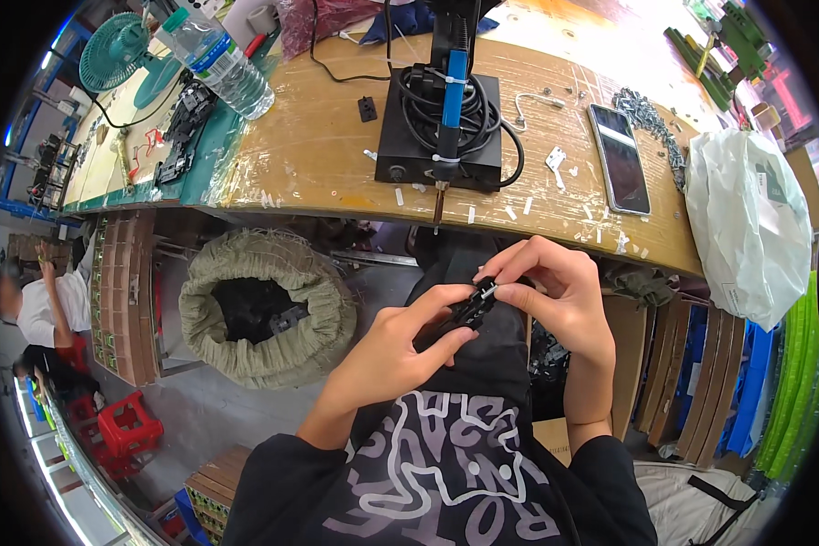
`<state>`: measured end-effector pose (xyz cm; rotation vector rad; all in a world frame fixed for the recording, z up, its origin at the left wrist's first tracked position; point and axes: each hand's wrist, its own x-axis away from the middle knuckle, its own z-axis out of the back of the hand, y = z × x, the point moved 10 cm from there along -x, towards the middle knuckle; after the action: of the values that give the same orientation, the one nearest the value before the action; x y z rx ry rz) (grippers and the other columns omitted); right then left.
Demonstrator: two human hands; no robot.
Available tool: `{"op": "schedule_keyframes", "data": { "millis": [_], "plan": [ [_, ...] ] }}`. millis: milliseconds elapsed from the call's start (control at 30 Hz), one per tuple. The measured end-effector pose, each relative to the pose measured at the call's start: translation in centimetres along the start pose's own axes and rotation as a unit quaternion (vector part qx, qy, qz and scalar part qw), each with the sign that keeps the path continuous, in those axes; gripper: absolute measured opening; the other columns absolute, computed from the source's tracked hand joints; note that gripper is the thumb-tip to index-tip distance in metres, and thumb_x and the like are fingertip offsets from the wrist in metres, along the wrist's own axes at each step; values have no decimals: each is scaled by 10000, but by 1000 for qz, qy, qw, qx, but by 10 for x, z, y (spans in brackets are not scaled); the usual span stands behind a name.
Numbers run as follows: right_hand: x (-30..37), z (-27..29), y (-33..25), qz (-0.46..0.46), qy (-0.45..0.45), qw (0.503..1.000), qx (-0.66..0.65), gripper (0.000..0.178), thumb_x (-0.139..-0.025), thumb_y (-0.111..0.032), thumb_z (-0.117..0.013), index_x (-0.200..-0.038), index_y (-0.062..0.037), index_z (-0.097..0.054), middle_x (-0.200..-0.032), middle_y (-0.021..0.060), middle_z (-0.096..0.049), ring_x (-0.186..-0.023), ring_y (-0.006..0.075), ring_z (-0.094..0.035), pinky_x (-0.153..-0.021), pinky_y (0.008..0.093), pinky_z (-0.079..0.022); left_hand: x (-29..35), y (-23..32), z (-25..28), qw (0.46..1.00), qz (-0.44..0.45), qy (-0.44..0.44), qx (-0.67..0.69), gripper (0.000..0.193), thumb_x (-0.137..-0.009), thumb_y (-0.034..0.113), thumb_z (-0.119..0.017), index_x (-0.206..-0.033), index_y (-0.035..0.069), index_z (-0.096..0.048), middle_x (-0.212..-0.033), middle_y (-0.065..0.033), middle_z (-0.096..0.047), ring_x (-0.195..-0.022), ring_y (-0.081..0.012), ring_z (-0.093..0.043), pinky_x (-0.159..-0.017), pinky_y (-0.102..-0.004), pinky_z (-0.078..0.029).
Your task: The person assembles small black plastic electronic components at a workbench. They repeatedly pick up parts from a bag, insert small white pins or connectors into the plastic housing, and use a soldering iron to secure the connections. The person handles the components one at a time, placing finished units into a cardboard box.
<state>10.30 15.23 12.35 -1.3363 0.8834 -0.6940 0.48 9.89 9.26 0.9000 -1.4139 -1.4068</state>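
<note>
Over my lap, just off the table's front edge, both hands hold a small black plastic part (472, 309). My left hand (393, 350) grips its lower left end between thumb and fingers. At its upper right end, my right hand (562, 298) pinches with thumb and forefinger. A small pale strip (489, 289) shows on the part by the right fingertips; I cannot tell whether it is fixed there. Beyond my hands, a blue-handled electric screwdriver (455, 91) stands tip down before a black control box (394, 150) with coiled cable.
On the wooden table lie a phone (620, 159), a pile of screws (651, 118) and small white scraps. A water bottle (218, 64) stands left, a white bag (746, 218) hangs right. Below left is a sack (323, 337) holding black parts. A person (50, 296) sits far left.
</note>
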Motion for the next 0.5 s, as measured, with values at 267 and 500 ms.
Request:
{"op": "schedule_keyframes", "data": {
  "millis": [267, 500],
  "plan": [
    [0, 0, 4, -10, 18, 997, 79, 82, -702, 44, -574, -771, 36, -531, -779, 107, -615, -762, 187, -611, -701, 269, -466, 0, 1, 6, 991, -57, 26, -122, 351, -772, 5, -554, -1111, 13, -464, -774, -93, -628, -602, -110, -591, -544, -226, -461],
    [3, 3, 1, 13, 57, 987, 151, 124, -699, 33, -586, -819, 19, -559, -769, 87, -592, -733, 190, -568, -675, 282, -446, -2, 5, 5, 989, -76, 33, -125, 323, -787, 53, -552, -1094, 9, -463, -798, -110, -623, -606, -124, -593, -537, -238, -461]
  ]
}}
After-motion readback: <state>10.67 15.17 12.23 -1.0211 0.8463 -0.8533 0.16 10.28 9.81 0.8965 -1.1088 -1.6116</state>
